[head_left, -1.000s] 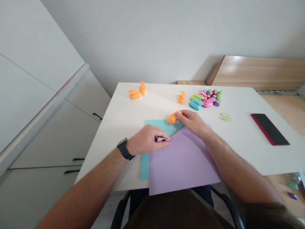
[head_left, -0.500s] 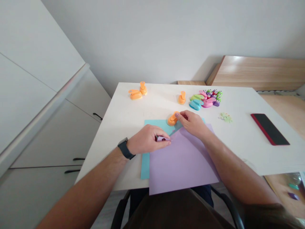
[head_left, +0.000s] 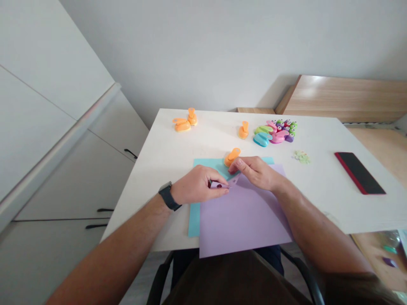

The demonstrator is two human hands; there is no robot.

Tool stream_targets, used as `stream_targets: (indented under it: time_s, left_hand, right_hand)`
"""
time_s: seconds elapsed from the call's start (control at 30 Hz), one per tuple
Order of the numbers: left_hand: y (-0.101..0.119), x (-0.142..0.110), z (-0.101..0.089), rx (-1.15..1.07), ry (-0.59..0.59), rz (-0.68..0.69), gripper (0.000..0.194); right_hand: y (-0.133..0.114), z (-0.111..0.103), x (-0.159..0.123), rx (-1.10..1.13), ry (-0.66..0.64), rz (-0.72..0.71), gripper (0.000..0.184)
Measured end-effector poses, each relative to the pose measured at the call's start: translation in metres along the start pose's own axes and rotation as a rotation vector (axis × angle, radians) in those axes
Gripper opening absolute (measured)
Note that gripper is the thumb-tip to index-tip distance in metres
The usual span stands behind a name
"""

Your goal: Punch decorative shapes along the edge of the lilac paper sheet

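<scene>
A sheet of purple paper (head_left: pixel 241 220) lies over light blue paper (head_left: pixel 194 218), its upper edge raised. My left hand (head_left: pixel 202 185), with a dark watch on the wrist, pinches that edge between thumb and fingers. Small holes show in the purple sheet near the fingertips. An orange craft punch (head_left: pixel 231 157) stands on the blue paper, its lever up. Just in front of it is my right hand (head_left: pixel 254 171), off the lever, fingers curled and thumb against them. Whatever may be between those fingertips is hidden.
Two orange punches (head_left: pixel 182 124) stand at the back left, another orange punch (head_left: pixel 243 130) at back centre. Blue punch (head_left: pixel 262 139), pink punch (head_left: pixel 279 137) and several small eyed figures (head_left: pixel 288 127) cluster right. Pale green paper bits (head_left: pixel 301 156) and a black-and-red flat object (head_left: pixel 360 173) lie farther right.
My right hand has let go of the orange punch and moved down toward the paper edge. The punch's lever has risen. My left hand keeps its hold on the purple paper.
</scene>
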State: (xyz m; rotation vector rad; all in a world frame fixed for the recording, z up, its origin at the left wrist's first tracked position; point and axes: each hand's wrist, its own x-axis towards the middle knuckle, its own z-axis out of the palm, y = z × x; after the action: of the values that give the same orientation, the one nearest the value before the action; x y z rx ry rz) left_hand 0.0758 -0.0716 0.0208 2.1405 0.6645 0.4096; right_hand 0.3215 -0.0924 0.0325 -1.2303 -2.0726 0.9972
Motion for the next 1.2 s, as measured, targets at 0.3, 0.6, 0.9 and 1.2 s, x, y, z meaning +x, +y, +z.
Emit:
stream_targets:
  time_s: [0.3, 0.6, 0.9, 1.2]
  left_hand:
    - [0.001, 0.0, -0.001, -0.01, 0.011, -0.007, 0.022]
    - [0.0, -0.001, -0.001, -0.016, 0.025, -0.019, 0.023]
    - [0.003, 0.001, -0.003, -0.035, 0.025, -0.015, 0.022]
    - [0.0, 0.001, -0.002, -0.02, 0.048, -0.055, 0.025]
  right_hand:
    - [0.012, -0.018, -0.005, -0.13, 0.133, 0.086, 0.064]
    - [0.039, -0.052, -0.026, -0.291, 0.28, 0.262, 0.07]
    - [0.07, -0.088, -0.069, -0.408, 0.435, 0.453, 0.074]
    - [0.091, -0.097, -0.092, -0.319, 0.793, 0.493, 0.081]
